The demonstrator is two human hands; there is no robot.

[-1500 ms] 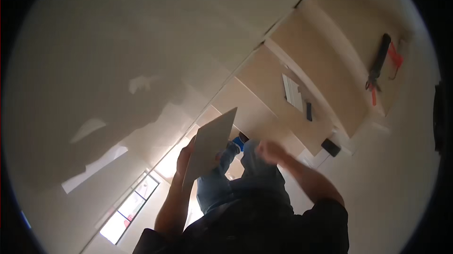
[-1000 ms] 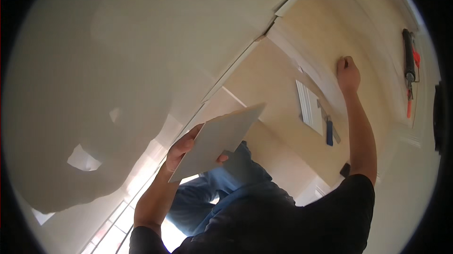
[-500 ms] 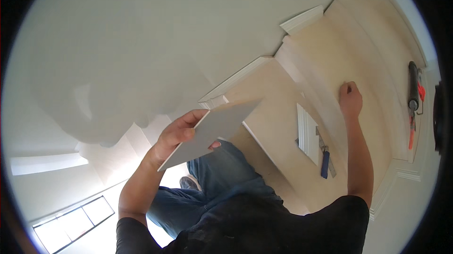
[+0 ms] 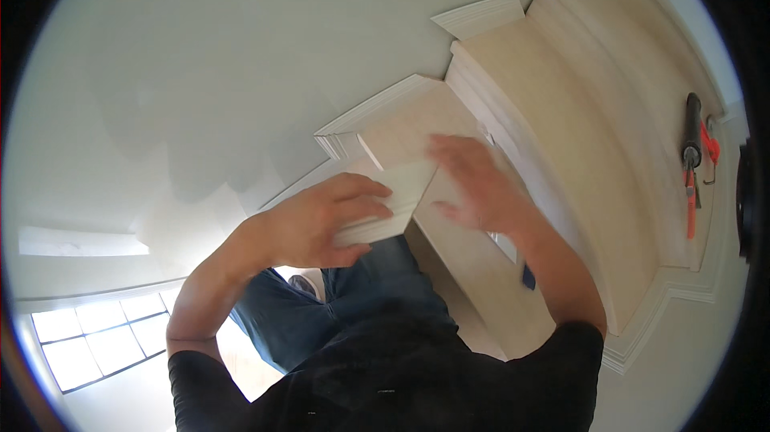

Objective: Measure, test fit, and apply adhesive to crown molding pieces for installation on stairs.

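Note:
A white board with a grooved, angled end is gripped in my left hand, its fingers over the ridged face. Beside the board's right edge, my right hand is motion-blurred, fingers spread; whether its fingertips touch the board I cannot tell. Behind that hand, another pale piece lies on a beige stair tread, mostly hidden, with the end of a blue-handled tool showing.
Curved beige stairs climb to the upper right beside a pale wall with moulding pieces. A black-and-red caulking gun lies on a tread at far right. A bright gridded window is lower left.
The board has turned to show its grooved face. My right hand has moved left from the stair tread toward the board and opened its fingers. The view has shifted slightly.

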